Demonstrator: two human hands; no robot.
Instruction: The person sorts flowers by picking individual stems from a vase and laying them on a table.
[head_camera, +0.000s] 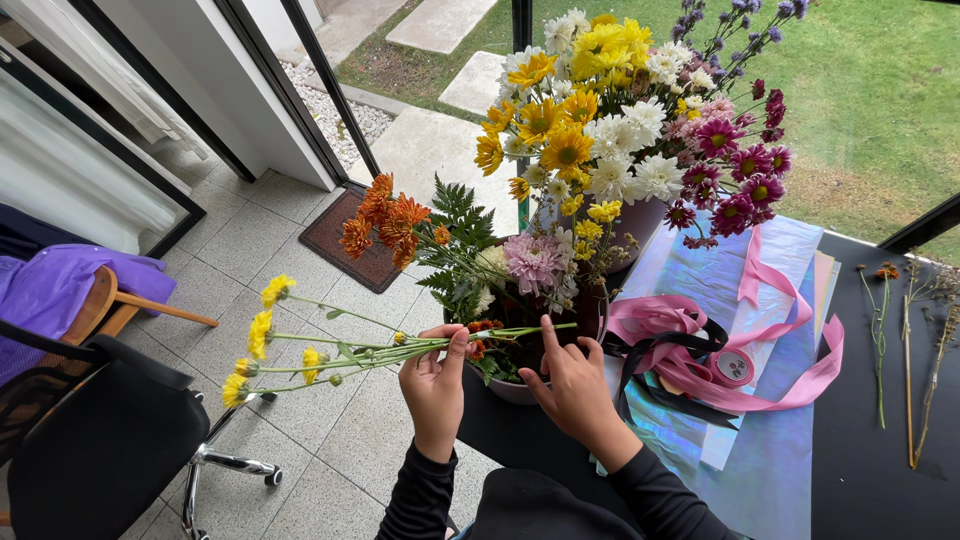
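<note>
Left hand (434, 385) is closed around a bunch of green stems, pinching them just left of the table edge. The yellow flower stems (330, 352) run out horizontally to the left, blooms hanging over the tiled floor (300, 440) above the black office chair (95, 440). Orange flowers (385, 220) and fern leaves (455, 225) stick up behind them, from the same side of the arrangement.

Right hand (575, 385) is just beside it, fingers half-curled, index finger raised and touching the cut ends of the stems. It grips nothing fully; looks like it is steadying or sorting the ends.

Both hands sit in front of a pot (515, 388) at the table edge, with a pink chrysanthemum (533, 262) and small blooms in it. Behind that, a big mixed bunch (630, 120) of yellow, white and magenta flowers.

Judgement: the step in hand is gathering and aligning loose stems into one bunch. Next move likely needs the left grip kept tight while the right evens up the ends; long stems are cantilevered, so blooms could sag or slip.

Right of the hands: pink ribbon (690, 350) with a black ribbon (640, 350) looped through it, lying on iridescent wrapping sheets (770, 440). Far right, a few dried stems (905, 350) on the black table (880, 490), well apart from the hands.
</note>
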